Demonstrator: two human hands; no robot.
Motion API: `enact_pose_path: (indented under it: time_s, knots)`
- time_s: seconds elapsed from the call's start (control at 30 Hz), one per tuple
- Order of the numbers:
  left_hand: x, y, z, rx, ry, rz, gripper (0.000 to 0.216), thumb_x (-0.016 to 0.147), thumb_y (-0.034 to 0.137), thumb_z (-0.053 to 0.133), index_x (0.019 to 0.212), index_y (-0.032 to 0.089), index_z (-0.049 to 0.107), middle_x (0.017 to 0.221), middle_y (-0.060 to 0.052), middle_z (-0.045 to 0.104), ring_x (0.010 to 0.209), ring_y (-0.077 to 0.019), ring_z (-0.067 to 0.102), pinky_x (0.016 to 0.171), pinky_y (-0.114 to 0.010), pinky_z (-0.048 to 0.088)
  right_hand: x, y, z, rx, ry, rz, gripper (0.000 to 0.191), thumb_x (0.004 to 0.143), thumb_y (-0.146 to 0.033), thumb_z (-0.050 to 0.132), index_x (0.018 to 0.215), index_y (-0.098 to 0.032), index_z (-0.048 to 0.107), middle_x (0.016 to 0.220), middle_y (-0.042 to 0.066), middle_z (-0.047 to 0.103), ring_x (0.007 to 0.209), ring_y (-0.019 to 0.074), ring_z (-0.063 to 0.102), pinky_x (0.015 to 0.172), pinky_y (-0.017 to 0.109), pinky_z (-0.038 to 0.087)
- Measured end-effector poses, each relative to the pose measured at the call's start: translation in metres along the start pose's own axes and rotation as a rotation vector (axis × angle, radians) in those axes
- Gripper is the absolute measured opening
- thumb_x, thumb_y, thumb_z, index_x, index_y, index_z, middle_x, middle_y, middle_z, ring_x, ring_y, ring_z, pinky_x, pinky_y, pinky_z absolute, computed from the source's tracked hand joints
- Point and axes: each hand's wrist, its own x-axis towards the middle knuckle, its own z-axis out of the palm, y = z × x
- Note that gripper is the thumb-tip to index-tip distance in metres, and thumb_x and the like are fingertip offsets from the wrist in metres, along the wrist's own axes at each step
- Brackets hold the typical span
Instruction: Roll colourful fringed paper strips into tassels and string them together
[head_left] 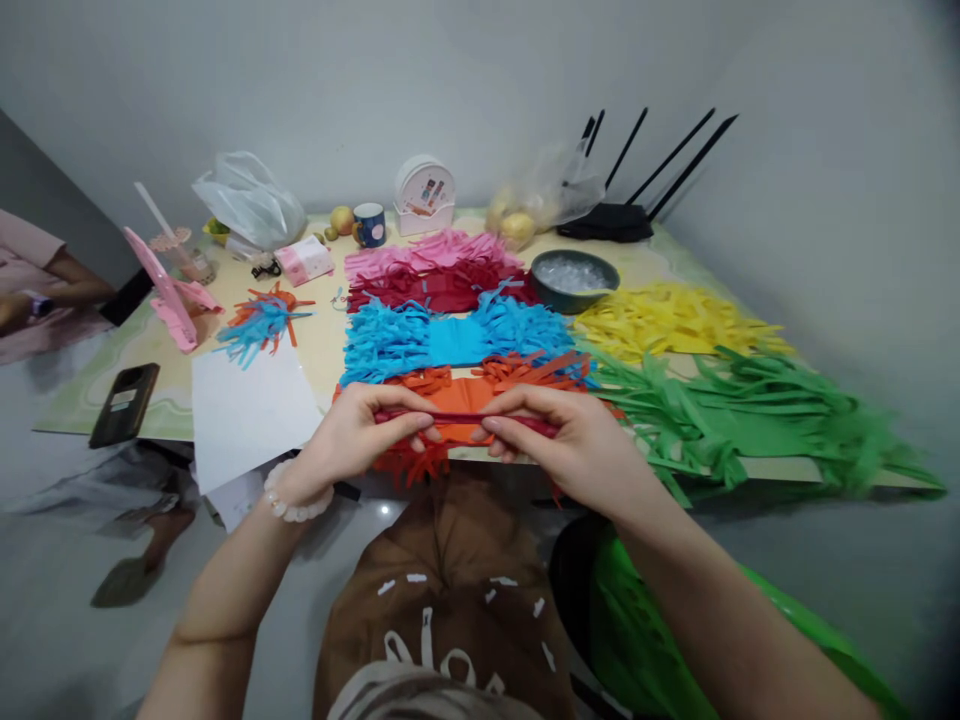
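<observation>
My left hand point(360, 430) and my right hand point(574, 435) are both closed on a narrow, rolled dark red strip point(460, 418), stretched level between my fingertips. A few reddish fringe ends hang below the hands; which piece they belong to is hard to tell. Right behind the strip lies an orange fringed sheet point(457, 394), partly hidden by my hands. Beyond it are a blue fringed sheet point(456, 342), a dark red fringed stack point(442, 290) and a pink fringed stack point(435, 256). Green fringed sheets point(765, 425) lie beside my right hand, with yellow ones point(667, 318) behind.
A green bowl point(576, 290) holds clear plastic-looking material. White paper point(251, 410), a phone point(124, 403), a pink stand point(172, 295) and an orange-blue tassel point(266, 320) lie at left. A mug point(370, 225) and a black router point(607, 222) stand behind. Another person's arm point(71, 285) shows far left.
</observation>
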Motion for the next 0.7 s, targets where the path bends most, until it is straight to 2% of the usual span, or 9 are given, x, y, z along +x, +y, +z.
enact_pose_path:
  time_s: [0.17, 0.3, 0.43, 0.53, 0.6, 0.7]
  knots:
    - [-0.003, -0.006, -0.002, -0.143, 0.006, 0.029, 0.023, 0.084, 0.027, 0.072, 0.102, 0.015, 0.079, 0.085, -0.009, 0.078, 0.065, -0.0118, 0.069, 0.068, -0.022, 0.055, 0.001, 0.013, 0.003, 0.310, -0.028, 0.012, 0.022, 0.083, -0.035, 0.074, 0.099, -0.021, 0.079, 0.079, 0.005, 0.079, 0.066, 0.0154, 0.074, 0.066, 0.025, 0.062]
    - [-0.003, -0.011, -0.002, -0.244, 0.021, 0.050, 0.017, 0.083, 0.021, 0.071, 0.096, 0.018, 0.081, 0.081, -0.006, 0.078, 0.068, -0.0106, 0.068, 0.068, -0.020, 0.053, 0.006, 0.023, 0.004, 0.422, -0.024, -0.056, 0.019, 0.081, -0.037, 0.078, 0.092, -0.022, 0.081, 0.079, 0.006, 0.079, 0.064, 0.0149, 0.074, 0.063, 0.024, 0.062]
    - [-0.001, -0.016, -0.001, -0.231, 0.056, 0.089, 0.013, 0.080, 0.014, 0.069, 0.082, 0.017, 0.082, 0.070, -0.005, 0.074, 0.069, -0.0124, 0.068, 0.070, -0.021, 0.052, 0.008, 0.025, 0.005, 0.378, -0.036, -0.128, 0.014, 0.082, -0.032, 0.076, 0.088, -0.021, 0.082, 0.078, 0.006, 0.079, 0.065, 0.0161, 0.075, 0.063, 0.024, 0.062]
    - [-0.001, -0.018, -0.004, -0.172, 0.045, 0.121, 0.015, 0.080, 0.014, 0.065, 0.079, 0.017, 0.080, 0.073, -0.005, 0.075, 0.068, -0.0126, 0.067, 0.070, -0.022, 0.052, 0.007, 0.023, 0.005, 0.314, -0.031, -0.207, 0.012, 0.084, -0.022, 0.071, 0.089, -0.022, 0.082, 0.079, 0.005, 0.079, 0.067, 0.0158, 0.075, 0.063, 0.023, 0.062]
    - [-0.003, -0.014, -0.008, -0.077, -0.003, 0.145, 0.016, 0.081, 0.014, 0.062, 0.079, 0.017, 0.078, 0.079, -0.006, 0.076, 0.072, -0.0145, 0.068, 0.072, -0.025, 0.053, 0.006, 0.021, 0.003, 0.256, -0.023, -0.261, 0.017, 0.085, -0.015, 0.066, 0.090, -0.023, 0.081, 0.079, 0.003, 0.078, 0.066, 0.0142, 0.075, 0.063, 0.021, 0.061]
    - [-0.008, -0.002, -0.013, 0.205, -0.060, 0.248, 0.017, 0.082, 0.012, 0.058, 0.074, 0.017, 0.073, 0.103, -0.009, 0.077, 0.102, -0.0227, 0.068, 0.095, -0.036, 0.050, 0.006, 0.016, 0.001, 0.075, -0.017, -0.358, 0.026, 0.084, -0.008, 0.060, 0.090, -0.022, 0.080, 0.080, 0.002, 0.078, 0.067, 0.0126, 0.074, 0.064, 0.020, 0.060]
